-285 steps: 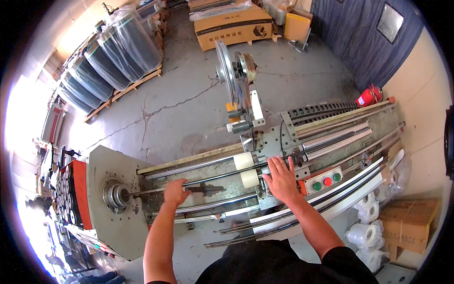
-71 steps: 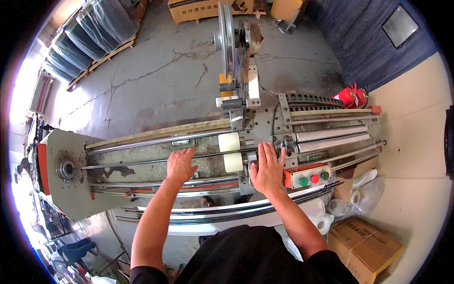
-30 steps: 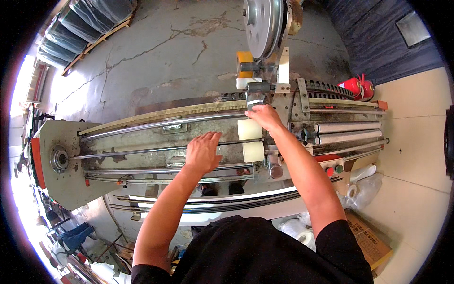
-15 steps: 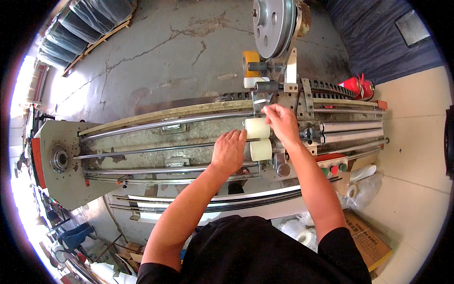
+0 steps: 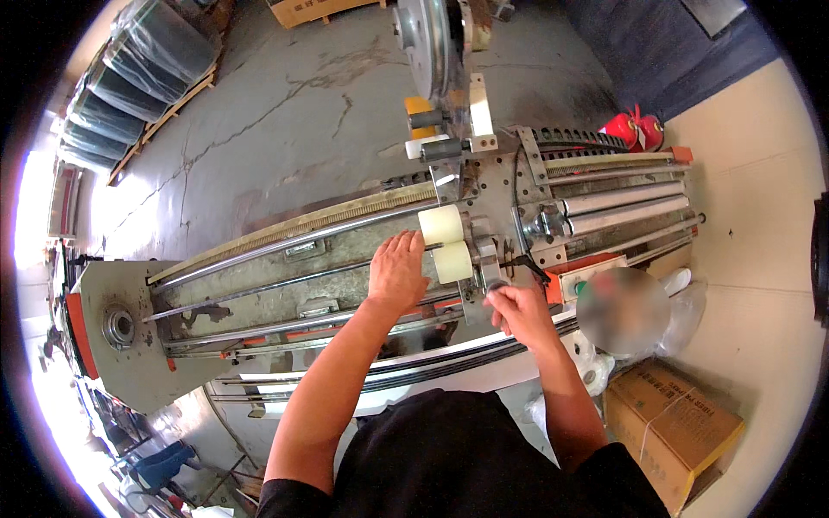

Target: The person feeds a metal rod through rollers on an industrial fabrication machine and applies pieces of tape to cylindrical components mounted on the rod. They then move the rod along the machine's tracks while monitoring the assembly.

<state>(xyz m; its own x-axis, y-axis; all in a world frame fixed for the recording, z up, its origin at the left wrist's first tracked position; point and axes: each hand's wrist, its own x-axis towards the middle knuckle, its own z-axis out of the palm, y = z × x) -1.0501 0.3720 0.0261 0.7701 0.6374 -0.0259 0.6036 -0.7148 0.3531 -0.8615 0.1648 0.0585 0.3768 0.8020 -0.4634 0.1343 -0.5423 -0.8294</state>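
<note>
The left grip [image 5: 398, 271], fingers slightly bent, lies over the rod [image 5: 259, 289], rollers [image 5: 442, 224] just to its right; the right grip [image 5: 523, 312] curls at a knob [image 5: 496, 284]. Neither hold is clear. Light, even pressure should suit.

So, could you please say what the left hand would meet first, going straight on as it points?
The left hand would probably meet the far metal rail first, though depth is unclear.

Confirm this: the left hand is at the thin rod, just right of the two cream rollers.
Wrong side: the head view shows the left hand at the thin rod, but just left of the two cream rollers.
</note>
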